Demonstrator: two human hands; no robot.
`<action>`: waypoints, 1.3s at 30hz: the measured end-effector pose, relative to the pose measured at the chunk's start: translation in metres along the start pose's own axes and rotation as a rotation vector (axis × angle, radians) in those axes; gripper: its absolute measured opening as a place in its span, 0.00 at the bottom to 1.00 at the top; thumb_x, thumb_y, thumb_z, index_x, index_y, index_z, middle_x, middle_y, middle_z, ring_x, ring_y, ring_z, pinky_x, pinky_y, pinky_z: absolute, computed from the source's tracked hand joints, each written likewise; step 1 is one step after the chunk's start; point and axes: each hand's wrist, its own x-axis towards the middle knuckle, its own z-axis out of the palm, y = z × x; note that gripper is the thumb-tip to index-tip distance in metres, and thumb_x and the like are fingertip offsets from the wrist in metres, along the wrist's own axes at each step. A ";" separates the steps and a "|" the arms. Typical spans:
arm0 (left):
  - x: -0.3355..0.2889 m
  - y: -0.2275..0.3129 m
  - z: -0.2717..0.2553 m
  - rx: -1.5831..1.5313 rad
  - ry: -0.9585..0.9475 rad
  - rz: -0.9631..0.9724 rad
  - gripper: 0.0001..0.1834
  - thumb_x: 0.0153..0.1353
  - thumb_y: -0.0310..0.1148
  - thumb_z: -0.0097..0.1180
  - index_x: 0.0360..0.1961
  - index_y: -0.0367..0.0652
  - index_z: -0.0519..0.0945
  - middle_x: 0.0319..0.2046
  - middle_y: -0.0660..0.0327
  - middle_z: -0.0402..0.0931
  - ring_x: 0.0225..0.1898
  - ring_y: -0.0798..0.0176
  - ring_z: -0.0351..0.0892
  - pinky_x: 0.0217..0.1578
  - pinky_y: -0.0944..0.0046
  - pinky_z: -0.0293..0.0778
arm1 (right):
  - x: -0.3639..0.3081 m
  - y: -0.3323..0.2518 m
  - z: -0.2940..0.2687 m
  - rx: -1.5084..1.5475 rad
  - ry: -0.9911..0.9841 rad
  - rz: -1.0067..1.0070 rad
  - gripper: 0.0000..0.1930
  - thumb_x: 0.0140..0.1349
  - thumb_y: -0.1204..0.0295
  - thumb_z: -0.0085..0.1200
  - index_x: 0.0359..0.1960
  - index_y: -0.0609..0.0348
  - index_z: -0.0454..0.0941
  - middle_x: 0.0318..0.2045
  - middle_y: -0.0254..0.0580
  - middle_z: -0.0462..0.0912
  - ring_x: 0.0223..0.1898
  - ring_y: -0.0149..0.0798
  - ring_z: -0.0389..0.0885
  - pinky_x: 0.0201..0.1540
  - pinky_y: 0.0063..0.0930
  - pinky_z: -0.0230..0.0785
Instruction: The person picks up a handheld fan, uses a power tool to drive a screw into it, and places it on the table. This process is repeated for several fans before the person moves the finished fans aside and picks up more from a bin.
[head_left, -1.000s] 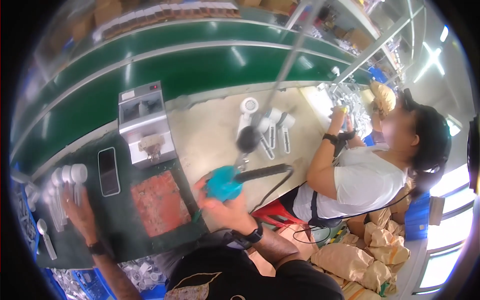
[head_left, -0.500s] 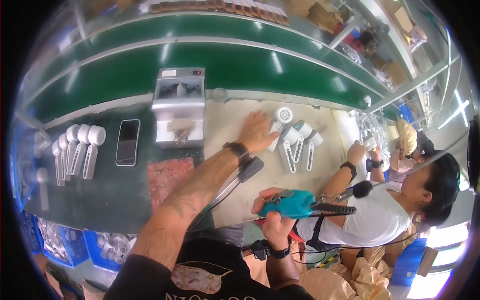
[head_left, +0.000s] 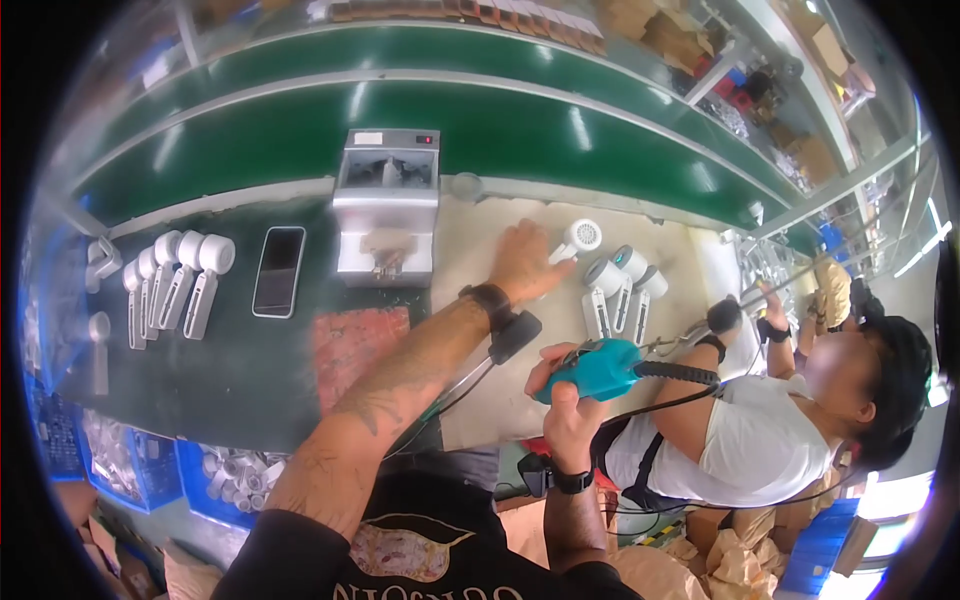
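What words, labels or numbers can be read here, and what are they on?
Black shirt: pale lettering, cut off below; I won't copy it.
Silver machine, white label: too small to read.
Silver machine, red display: too small to read.
Teal tool in the right hand: no readable text.

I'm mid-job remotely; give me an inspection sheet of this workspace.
Surface: green bench; pale sheet at right; worn red patch.
Job's things: teal tool; white unit partly under the left hand; three similar units beside it.
Clutter: phone; silver machine; row of white units at left.
Hands: right hand holds the teal tool; left hand is on the white unit, its grip unclear.
Cables: black cable below the teal tool; thin cable from the left wrist's device.
Surroundings: co-worker at right; blue bins below bench level; brown bags at lower right.
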 end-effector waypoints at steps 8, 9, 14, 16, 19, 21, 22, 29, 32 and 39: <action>-0.018 -0.011 -0.002 -0.061 -0.012 0.080 0.19 0.52 0.41 0.65 0.41 0.44 0.78 0.37 0.54 0.78 0.44 0.46 0.76 0.47 0.48 0.69 | 0.003 0.005 0.007 -0.072 -0.003 -0.091 0.38 0.59 0.36 0.58 0.45 0.67 0.75 0.23 0.38 0.77 0.24 0.32 0.76 0.28 0.23 0.64; -0.022 -0.017 -0.007 -0.162 -0.012 0.109 0.17 0.51 0.39 0.67 0.40 0.44 0.77 0.36 0.55 0.79 0.43 0.47 0.78 0.49 0.49 0.71 | 0.004 0.006 0.008 -0.070 -0.005 -0.087 0.38 0.59 0.36 0.58 0.45 0.67 0.75 0.23 0.38 0.77 0.24 0.32 0.76 0.28 0.23 0.64; -0.062 -0.005 -0.055 -0.145 -0.002 0.205 0.15 0.53 0.35 0.66 0.40 0.43 0.78 0.36 0.53 0.79 0.42 0.49 0.80 0.44 0.52 0.74 | 0.016 0.019 0.008 -0.154 0.045 -0.106 0.37 0.62 0.37 0.56 0.45 0.67 0.75 0.22 0.38 0.78 0.25 0.32 0.76 0.28 0.23 0.64; -0.083 0.009 -0.089 -0.143 -0.013 0.172 0.14 0.55 0.34 0.66 0.40 0.43 0.78 0.36 0.54 0.80 0.42 0.49 0.80 0.44 0.52 0.75 | 0.021 0.036 0.005 0.008 -0.013 -0.089 0.28 0.62 0.53 0.64 0.48 0.69 0.73 0.29 0.39 0.78 0.27 0.32 0.77 0.29 0.24 0.66; -0.121 0.019 -0.141 -0.079 0.043 0.206 0.12 0.56 0.33 0.65 0.40 0.43 0.80 0.36 0.56 0.80 0.41 0.49 0.80 0.44 0.54 0.75 | 0.028 0.041 0.016 -0.058 -0.004 -0.103 0.25 0.64 0.55 0.61 0.48 0.67 0.74 0.24 0.38 0.79 0.28 0.32 0.78 0.31 0.24 0.67; -0.146 0.016 -0.169 -0.105 0.010 0.221 0.11 0.55 0.30 0.66 0.40 0.44 0.81 0.37 0.58 0.81 0.42 0.51 0.80 0.44 0.54 0.74 | 0.028 0.040 0.023 -0.016 -0.042 -0.073 0.25 0.64 0.55 0.61 0.48 0.67 0.74 0.25 0.39 0.80 0.28 0.32 0.78 0.31 0.24 0.67; -0.156 0.010 -0.182 -0.099 0.013 0.197 0.11 0.55 0.30 0.66 0.40 0.44 0.81 0.37 0.58 0.81 0.42 0.51 0.80 0.44 0.54 0.74 | 0.028 0.039 0.028 0.014 -0.062 -0.074 0.25 0.64 0.55 0.60 0.48 0.67 0.74 0.25 0.39 0.80 0.28 0.32 0.79 0.31 0.24 0.67; -0.201 -0.037 -0.210 0.136 0.096 0.260 0.17 0.51 0.34 0.71 0.42 0.45 0.83 0.42 0.61 0.81 0.45 0.52 0.79 0.48 0.54 0.74 | 0.016 0.006 0.070 0.009 -0.132 -0.017 0.36 0.65 0.38 0.53 0.49 0.67 0.71 0.25 0.39 0.74 0.27 0.35 0.74 0.31 0.29 0.67; -0.205 -0.034 -0.210 0.164 0.087 0.169 0.16 0.51 0.34 0.71 0.41 0.45 0.83 0.42 0.61 0.81 0.47 0.51 0.79 0.49 0.54 0.74 | 0.020 -0.015 0.094 0.115 -0.145 -0.070 0.39 0.63 0.35 0.51 0.50 0.65 0.71 0.24 0.39 0.73 0.25 0.36 0.71 0.29 0.30 0.64; -0.200 -0.045 -0.209 0.034 0.149 0.322 0.14 0.53 0.35 0.70 0.40 0.43 0.83 0.38 0.59 0.80 0.44 0.50 0.79 0.46 0.54 0.73 | 0.047 -0.017 0.133 0.241 -0.298 -0.134 0.39 0.61 0.34 0.53 0.49 0.65 0.71 0.21 0.38 0.71 0.22 0.36 0.70 0.27 0.30 0.63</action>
